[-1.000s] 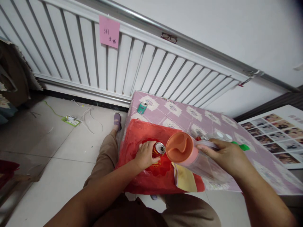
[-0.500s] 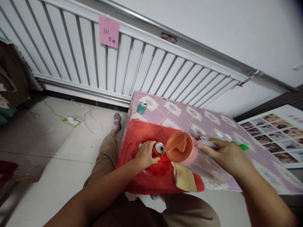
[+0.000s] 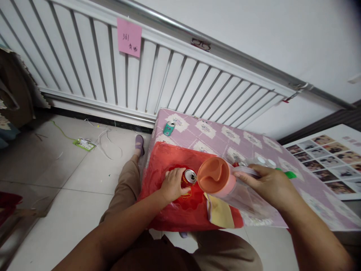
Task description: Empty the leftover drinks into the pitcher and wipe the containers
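Note:
My left hand [image 3: 172,184] is wrapped round an opened red drink can [image 3: 190,177], which stands over a scalloped red tray [image 3: 194,201]. My right hand [image 3: 266,183] grips the handle of a clear plastic pitcher [image 3: 245,201]. The pitcher is tipped to the left, and its orange lid [image 3: 213,175] is close beside the can's top. Whether any liquid runs between them, I cannot make out. A folded yellow cloth [image 3: 221,215] lies below the pitcher, on red plastic sheeting [image 3: 160,153].
A green can [image 3: 169,128] stands at the far left of the purple patterned tablecloth [image 3: 197,128]. Behind the pitcher are clear containers with white caps [image 3: 261,161] and a green item [image 3: 290,174]. A white radiator [image 3: 160,79] borders the table; a power strip [image 3: 84,144] lies on the floor.

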Motion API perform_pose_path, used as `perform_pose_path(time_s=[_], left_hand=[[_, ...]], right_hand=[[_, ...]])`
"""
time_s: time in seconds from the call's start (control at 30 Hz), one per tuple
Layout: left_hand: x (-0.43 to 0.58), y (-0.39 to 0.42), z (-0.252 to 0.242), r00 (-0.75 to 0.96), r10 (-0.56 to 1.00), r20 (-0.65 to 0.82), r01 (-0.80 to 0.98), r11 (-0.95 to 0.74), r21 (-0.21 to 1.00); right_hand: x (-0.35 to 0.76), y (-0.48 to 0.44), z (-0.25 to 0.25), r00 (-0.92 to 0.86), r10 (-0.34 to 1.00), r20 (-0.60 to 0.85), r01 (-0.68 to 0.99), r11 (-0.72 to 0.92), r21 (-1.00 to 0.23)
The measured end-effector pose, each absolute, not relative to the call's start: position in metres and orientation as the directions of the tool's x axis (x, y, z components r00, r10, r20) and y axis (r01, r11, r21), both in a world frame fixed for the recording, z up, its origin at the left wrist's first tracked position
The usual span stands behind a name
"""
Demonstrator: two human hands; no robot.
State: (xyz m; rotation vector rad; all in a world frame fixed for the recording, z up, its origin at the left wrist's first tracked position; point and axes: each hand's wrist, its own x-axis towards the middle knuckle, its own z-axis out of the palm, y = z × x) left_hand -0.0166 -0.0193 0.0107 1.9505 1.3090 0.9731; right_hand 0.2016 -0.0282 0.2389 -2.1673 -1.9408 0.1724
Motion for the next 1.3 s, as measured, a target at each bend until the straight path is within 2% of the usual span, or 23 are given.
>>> perform_pose_path(time_s=[0.3, 0.67, 0.9, 1.1, 1.3], left_hand=[[-0.017, -0.02, 0.012, 0.248, 0.936, 0.249, 0.513, -0.345, 0.786], [-0.017, -0.019, 0.009, 0.247, 0.936, 0.252, 0.514, -0.347, 0.785], [-0.016, -0.02, 0.009, 0.25, 0.935, 0.253, 0.516, -0.35, 0.782], [-0.015, -0.02, 0.007, 0.243, 0.938, 0.248, 0.533, -0.343, 0.773], [-0.014, -0.021, 0.005, 0.234, 0.933, 0.271, 0.512, -0.356, 0.782]], right_hand=[[0.199, -0.029, 0.238, 0.133, 0.989, 0.062, 0.963, -0.114, -0.243], [0.21, -0.033, 0.224, 0.098, 0.989, 0.106, 0.941, -0.058, -0.334], [0.221, -0.034, 0.211, 0.154, 0.975, 0.16, 0.87, -0.057, -0.49], [0.233, -0.036, 0.203, 0.336, 0.915, 0.225, 0.751, -0.116, -0.65], [0.246, -0.035, 0.194, 0.533, 0.791, 0.299, 0.553, -0.058, -0.831]])
